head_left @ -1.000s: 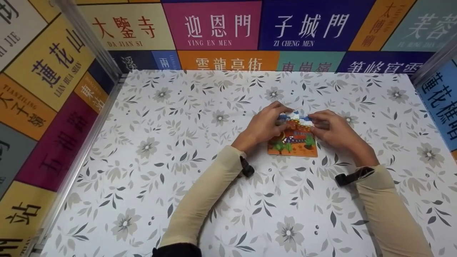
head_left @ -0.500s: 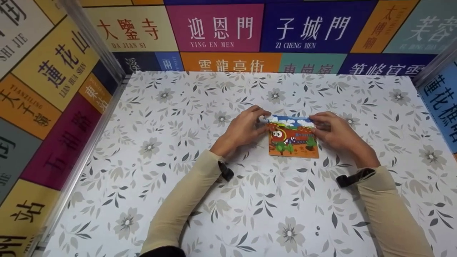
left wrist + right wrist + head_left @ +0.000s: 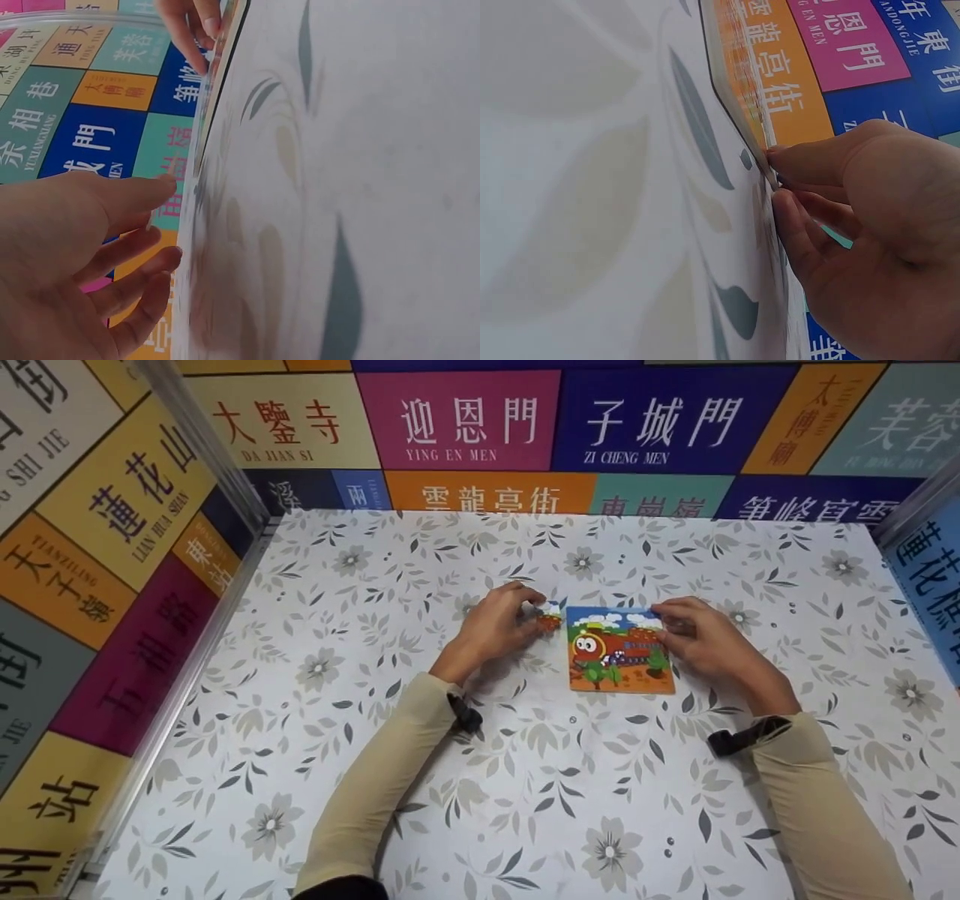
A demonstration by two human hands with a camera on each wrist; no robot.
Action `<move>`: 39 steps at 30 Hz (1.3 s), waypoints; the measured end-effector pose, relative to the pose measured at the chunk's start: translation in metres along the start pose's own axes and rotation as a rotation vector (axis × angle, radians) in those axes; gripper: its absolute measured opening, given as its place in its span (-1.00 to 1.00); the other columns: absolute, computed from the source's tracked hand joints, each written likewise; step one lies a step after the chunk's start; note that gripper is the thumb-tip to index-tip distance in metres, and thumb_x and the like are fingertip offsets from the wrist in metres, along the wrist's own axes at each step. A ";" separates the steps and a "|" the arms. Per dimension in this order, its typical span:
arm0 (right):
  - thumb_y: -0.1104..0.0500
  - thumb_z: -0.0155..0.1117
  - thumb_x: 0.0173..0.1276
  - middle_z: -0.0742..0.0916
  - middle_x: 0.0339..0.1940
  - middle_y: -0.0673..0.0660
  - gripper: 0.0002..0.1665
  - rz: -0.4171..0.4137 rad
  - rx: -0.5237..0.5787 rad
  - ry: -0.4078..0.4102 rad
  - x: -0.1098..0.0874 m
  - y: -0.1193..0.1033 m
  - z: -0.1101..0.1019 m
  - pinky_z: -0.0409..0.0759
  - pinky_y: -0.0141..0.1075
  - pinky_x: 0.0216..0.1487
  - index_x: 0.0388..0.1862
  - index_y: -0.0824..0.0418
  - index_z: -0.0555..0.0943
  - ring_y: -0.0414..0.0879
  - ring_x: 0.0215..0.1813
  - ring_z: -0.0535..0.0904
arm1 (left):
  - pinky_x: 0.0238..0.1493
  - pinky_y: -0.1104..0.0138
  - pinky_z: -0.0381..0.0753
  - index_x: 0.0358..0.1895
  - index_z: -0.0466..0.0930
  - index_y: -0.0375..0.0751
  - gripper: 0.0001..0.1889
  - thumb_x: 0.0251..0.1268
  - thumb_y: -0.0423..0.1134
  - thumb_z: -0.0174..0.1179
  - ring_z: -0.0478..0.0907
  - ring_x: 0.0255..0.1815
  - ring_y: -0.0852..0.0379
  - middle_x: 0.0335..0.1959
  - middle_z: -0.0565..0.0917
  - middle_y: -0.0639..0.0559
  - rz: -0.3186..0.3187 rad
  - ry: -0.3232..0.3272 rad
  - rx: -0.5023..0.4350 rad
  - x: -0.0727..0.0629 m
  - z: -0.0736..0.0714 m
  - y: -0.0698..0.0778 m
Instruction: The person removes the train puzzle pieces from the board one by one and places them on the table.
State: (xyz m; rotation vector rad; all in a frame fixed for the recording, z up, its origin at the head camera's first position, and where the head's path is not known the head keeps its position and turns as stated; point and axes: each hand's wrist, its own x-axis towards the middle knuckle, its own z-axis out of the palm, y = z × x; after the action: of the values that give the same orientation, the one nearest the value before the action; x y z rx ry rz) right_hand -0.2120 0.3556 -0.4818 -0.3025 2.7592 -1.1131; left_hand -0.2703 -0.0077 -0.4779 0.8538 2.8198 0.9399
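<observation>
A square picture puzzle point(image 3: 621, 649) with a cartoon red train, green bushes and a cloudy blue sky lies flat on the table. My right hand point(image 3: 701, 634) pinches its upper right corner between thumb and forefinger, as the right wrist view shows at the board's edge point(image 3: 739, 112). Left of the board, a small puzzle piece point(image 3: 550, 619) in blue, white and red-brown sits right at the fingertips of my left hand point(image 3: 495, 622). In the left wrist view the left hand point(image 3: 97, 255) has loosely bent, spread fingers, with nothing visible between them.
A white tabletop point(image 3: 420, 780) with grey flowers and leaves spreads under both arms. Colourful panels with Chinese characters point(image 3: 465, 420) stand along its back and sides. Each wrist carries a small black camera, such as the left one point(image 3: 466, 714).
My left hand has moved left off the puzzle, and the small piece now shows beside the board. The train's face is uncovered. My right hand stays at the board's right corner.
</observation>
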 end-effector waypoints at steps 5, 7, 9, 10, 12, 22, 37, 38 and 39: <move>0.27 0.30 0.63 0.51 0.53 0.31 -0.39 -0.025 -0.006 0.006 -0.001 0.000 0.001 0.55 0.20 0.46 0.59 0.30 0.48 0.37 0.45 0.57 | 0.13 0.20 0.73 0.30 0.74 -0.08 -0.57 0.41 -0.15 0.46 0.73 0.14 0.08 0.21 0.75 0.01 -0.029 -0.016 0.026 0.001 0.003 -0.003; 0.27 0.30 0.62 0.50 0.55 0.31 -0.38 -0.025 -0.011 0.006 -0.001 0.000 0.001 0.53 0.22 0.48 0.60 0.29 0.47 0.38 0.46 0.55 | 0.15 0.19 0.73 0.29 0.75 -0.09 -0.58 0.41 -0.15 0.46 0.72 0.15 0.07 0.20 0.75 0.00 -0.033 -0.020 0.031 0.002 0.004 -0.004; 0.26 0.29 0.63 0.47 0.59 0.31 -0.37 -0.020 -0.007 0.000 0.000 0.000 0.000 0.51 0.24 0.50 0.62 0.27 0.45 0.39 0.48 0.53 | 0.17 0.18 0.72 0.29 0.75 -0.09 -0.58 0.42 -0.15 0.45 0.71 0.16 0.06 0.18 0.76 -0.01 -0.035 -0.023 0.039 0.003 0.004 -0.005; 0.24 0.28 0.65 0.46 0.61 0.30 -0.36 -0.010 -0.002 -0.005 -0.001 -0.001 0.000 0.49 0.24 0.52 0.63 0.25 0.44 0.38 0.50 0.52 | 0.18 0.18 0.71 0.29 0.75 -0.10 -0.59 0.43 -0.15 0.45 0.70 0.16 0.05 0.17 0.76 -0.01 -0.034 -0.024 0.040 0.003 0.004 -0.005; 0.17 0.29 0.66 0.44 0.64 0.27 -0.35 0.013 0.012 -0.015 -0.001 0.000 0.000 0.45 0.26 0.55 0.64 0.21 0.44 0.36 0.51 0.51 | 0.21 0.17 0.70 0.28 0.75 -0.11 -0.59 0.44 -0.14 0.45 0.69 0.18 0.04 0.17 0.76 -0.02 -0.025 -0.026 0.042 0.003 0.005 -0.006; -0.08 0.57 0.44 0.40 0.67 0.28 -0.08 0.005 0.003 -0.063 0.000 -0.001 0.001 0.31 0.35 0.60 0.65 0.19 0.44 0.37 0.59 0.39 | 0.29 0.16 0.64 0.27 0.76 -0.17 -0.60 0.47 -0.12 0.43 0.65 0.23 -0.02 0.20 0.71 -0.06 -0.002 -0.036 0.037 0.003 0.007 -0.010; -0.13 0.57 0.42 0.37 0.67 0.30 -0.06 0.020 -0.052 -0.051 0.000 -0.001 0.000 0.17 0.41 0.64 0.65 0.15 0.44 0.38 0.64 0.31 | 0.39 0.07 0.57 0.31 0.73 -0.21 -0.60 0.53 -0.15 0.38 0.59 0.31 -0.10 0.25 0.67 -0.13 0.011 -0.047 0.007 0.000 0.006 -0.010; -0.13 0.57 0.42 0.37 0.67 0.31 -0.06 0.020 -0.049 -0.050 0.000 -0.002 0.001 0.18 0.41 0.64 0.65 0.16 0.44 0.39 0.63 0.31 | 0.39 0.07 0.57 0.31 0.73 -0.22 -0.60 0.52 -0.16 0.38 0.59 0.30 -0.10 0.25 0.67 -0.14 0.012 -0.047 0.004 0.000 0.006 -0.010; -0.13 0.57 0.42 0.38 0.66 0.32 -0.06 0.019 -0.048 -0.050 0.000 -0.002 0.001 0.18 0.41 0.64 0.65 0.18 0.44 0.39 0.62 0.32 | 0.38 0.06 0.57 0.30 0.73 -0.23 -0.60 0.52 -0.17 0.38 0.59 0.29 -0.11 0.24 0.67 -0.15 0.016 -0.045 0.000 0.000 0.006 -0.010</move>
State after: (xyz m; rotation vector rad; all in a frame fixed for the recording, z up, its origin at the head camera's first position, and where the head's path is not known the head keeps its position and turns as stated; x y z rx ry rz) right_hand -0.2111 0.3536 -0.4807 -0.3045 2.7421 -1.0223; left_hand -0.2742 -0.0106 -0.4885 0.8880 2.7799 0.9107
